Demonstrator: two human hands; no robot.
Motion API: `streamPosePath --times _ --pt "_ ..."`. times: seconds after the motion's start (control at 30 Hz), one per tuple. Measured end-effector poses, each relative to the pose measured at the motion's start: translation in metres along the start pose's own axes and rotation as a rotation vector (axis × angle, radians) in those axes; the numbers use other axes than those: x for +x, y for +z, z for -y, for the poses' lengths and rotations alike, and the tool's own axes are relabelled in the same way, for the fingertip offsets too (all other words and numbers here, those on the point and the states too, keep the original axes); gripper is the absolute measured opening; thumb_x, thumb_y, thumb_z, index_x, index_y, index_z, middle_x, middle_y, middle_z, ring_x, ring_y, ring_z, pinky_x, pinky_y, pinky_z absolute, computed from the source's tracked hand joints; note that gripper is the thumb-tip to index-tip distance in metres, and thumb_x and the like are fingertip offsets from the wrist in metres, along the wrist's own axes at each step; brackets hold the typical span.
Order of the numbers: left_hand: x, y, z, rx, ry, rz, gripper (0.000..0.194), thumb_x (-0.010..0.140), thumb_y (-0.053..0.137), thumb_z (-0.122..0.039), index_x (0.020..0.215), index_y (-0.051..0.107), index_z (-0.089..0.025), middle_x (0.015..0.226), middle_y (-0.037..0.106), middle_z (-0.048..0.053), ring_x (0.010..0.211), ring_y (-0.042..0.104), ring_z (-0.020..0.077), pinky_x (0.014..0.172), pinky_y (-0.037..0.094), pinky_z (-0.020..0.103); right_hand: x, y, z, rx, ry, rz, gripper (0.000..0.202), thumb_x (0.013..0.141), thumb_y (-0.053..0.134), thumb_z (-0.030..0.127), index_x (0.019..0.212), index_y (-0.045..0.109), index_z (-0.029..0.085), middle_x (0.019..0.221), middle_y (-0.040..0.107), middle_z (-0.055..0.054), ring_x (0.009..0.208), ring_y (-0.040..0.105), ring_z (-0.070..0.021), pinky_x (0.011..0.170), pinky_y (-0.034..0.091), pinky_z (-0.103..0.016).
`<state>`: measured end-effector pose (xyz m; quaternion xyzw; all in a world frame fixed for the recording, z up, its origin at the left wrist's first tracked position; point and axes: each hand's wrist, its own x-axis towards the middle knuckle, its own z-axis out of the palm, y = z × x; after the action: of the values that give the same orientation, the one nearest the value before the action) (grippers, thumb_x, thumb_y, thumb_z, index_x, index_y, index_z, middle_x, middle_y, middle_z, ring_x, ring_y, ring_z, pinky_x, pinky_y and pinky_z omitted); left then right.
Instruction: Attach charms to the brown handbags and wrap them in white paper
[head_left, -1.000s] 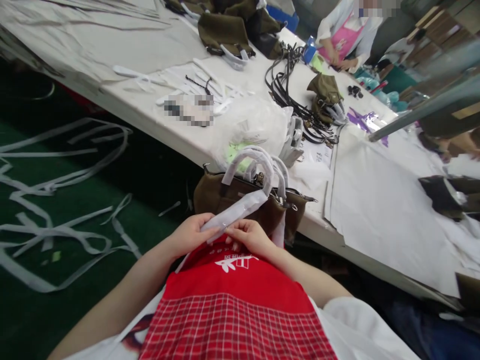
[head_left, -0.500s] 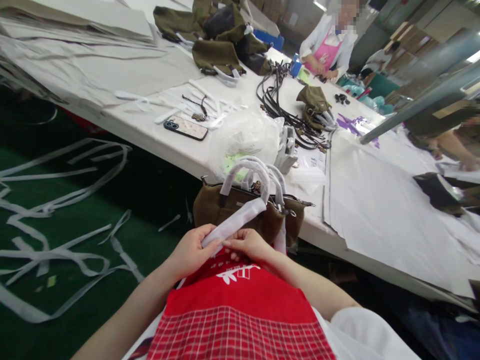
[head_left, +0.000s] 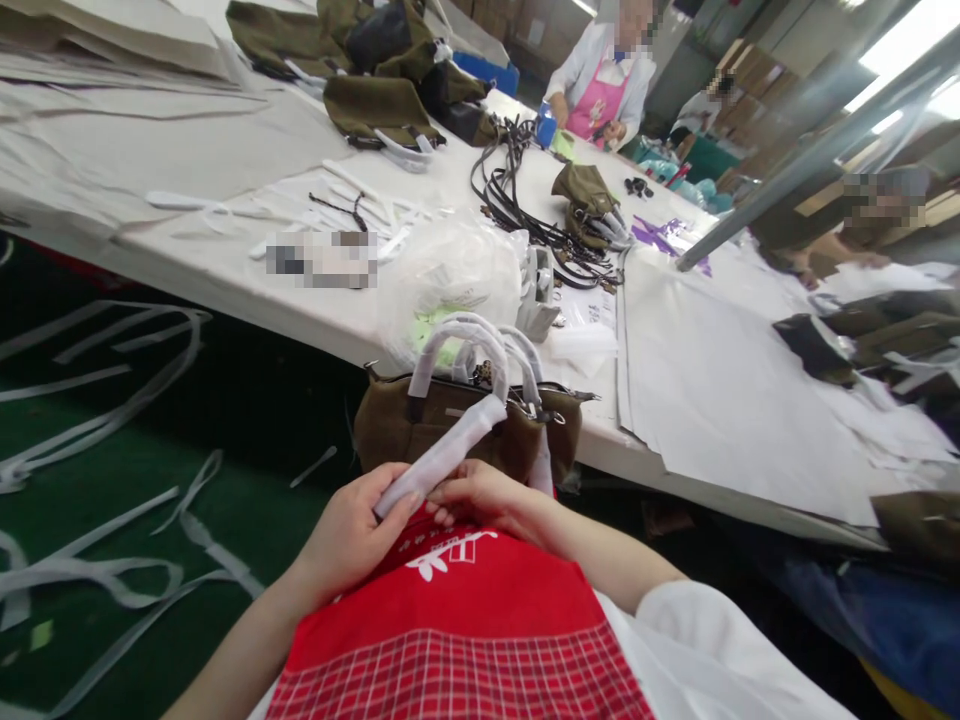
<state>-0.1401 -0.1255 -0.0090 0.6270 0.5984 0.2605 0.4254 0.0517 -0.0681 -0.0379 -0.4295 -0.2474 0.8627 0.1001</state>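
An olive-brown handbag (head_left: pixel 405 425) rests against the table's near edge, its two upright handles (head_left: pixel 465 325) covered in white wrapping. From its right side a strap wrapped in white material (head_left: pixel 446 450) slants down toward me. My left hand (head_left: pixel 364 520) is closed around the strap's lower end, thumb on top. Just right of it, my right hand (head_left: pixel 480 490) is closed in a pinch at the strap's underside; its fingertips are partly hidden. Another white-wrapped length (head_left: pixel 541 468) hangs at the bag's right end.
A clear plastic bag (head_left: pixel 450 270) lies behind the handbag on the white table (head_left: pixel 330 325). Dark straps (head_left: pixel 517 210), olive bags (head_left: pixel 382 105) and paper sheets (head_left: pixel 720 370) lie farther off. White strips (head_left: pixel 112 575) litter the green floor. A metal pole (head_left: pixel 750 215) rises at right. Co-workers stand beyond.
My view has turned to the right, so the table and handbag appear farther left. Both hands keep their hold on the wrapped strap, with little visible movement.
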Motion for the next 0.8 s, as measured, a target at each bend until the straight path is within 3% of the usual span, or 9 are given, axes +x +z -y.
streamPosePath --times 0.1,0.2,0.33,0.53,0.67,0.73,0.8 --pt "0.002 0.0 0.004 -0.141 -0.089 0.033 0.034 0.083 0.058 -0.046 0.103 0.065 -0.019 0.091 0.072 0.004 0.078 0.067 0.0229 0.07 0.051 0.029 0.0 -0.002 -0.002 -0.036 -0.041 0.016 0.035 0.055 0.088 0.027 0.079 0.071 0.008 0.067 0.07 -0.003 0.054 0.061 -0.0087 0.056 0.05 -0.019" --pt "0.005 0.001 0.009 -0.422 -0.242 0.061 0.04 0.08 0.064 -0.048 0.106 0.063 -0.018 0.091 0.071 0.005 0.078 0.066 0.0222 0.067 0.052 0.028 -0.002 -0.004 -0.002 -0.099 -0.106 0.043 0.041 0.056 0.089 0.034 0.083 0.072 0.009 0.073 0.071 -0.003 0.059 0.063 -0.0099 0.061 0.05 -0.021" --pt "0.006 0.004 0.015 -0.839 -0.442 0.17 0.044 0.077 0.071 -0.048 0.108 0.061 -0.018 0.068 0.067 0.0 0.053 0.056 0.0126 0.049 0.044 0.02 -0.006 -0.005 0.001 -0.169 -0.135 0.094 0.048 0.057 0.088 0.043 0.09 0.072 0.012 0.08 0.071 -0.002 0.064 0.063 -0.01 0.067 0.051 -0.023" --pt "0.006 0.013 0.02 -1.19 -0.58 0.326 0.029 0.076 0.072 -0.041 0.076 0.065 -0.013 0.049 0.051 -0.004 0.036 0.034 0.0027 0.035 0.027 0.014 -0.002 -0.012 0.0 -0.285 -0.182 0.083 0.05 0.058 0.085 0.052 0.085 0.07 0.013 0.075 0.069 -0.001 0.06 0.062 -0.0098 0.061 0.05 -0.022" --pt "0.01 0.019 0.03 -1.115 -0.564 0.388 0.036 0.076 0.071 -0.048 0.086 0.068 -0.014 0.051 0.055 -0.003 0.034 0.036 0.0043 0.034 0.028 0.016 -0.003 -0.023 -0.002 -0.392 -0.25 -0.034 0.048 0.061 0.082 0.055 0.082 0.069 0.013 0.07 0.067 0.0 0.057 0.06 -0.0104 0.058 0.049 -0.023" --pt "0.016 0.02 0.041 -0.901 -0.532 0.374 0.043 0.075 0.07 -0.053 0.094 0.068 -0.015 0.061 0.065 0.002 0.043 0.052 0.0106 0.042 0.042 0.02 -0.011 -0.03 -0.001 -0.443 -0.276 -0.104 0.045 0.066 0.079 0.055 0.079 0.068 0.013 0.069 0.067 0.0 0.056 0.061 -0.0115 0.056 0.049 -0.024" --pt "0.023 0.018 0.054 -0.578 -0.469 0.252 0.047 0.068 0.075 -0.053 0.096 0.069 -0.016 0.078 0.072 0.007 0.066 0.066 0.0207 0.06 0.054 0.028 -0.025 -0.038 0.002 -0.524 -0.323 -0.205 0.038 0.071 0.076 0.05 0.078 0.067 0.014 0.067 0.067 -0.001 0.055 0.061 -0.0124 0.054 0.048 -0.024"
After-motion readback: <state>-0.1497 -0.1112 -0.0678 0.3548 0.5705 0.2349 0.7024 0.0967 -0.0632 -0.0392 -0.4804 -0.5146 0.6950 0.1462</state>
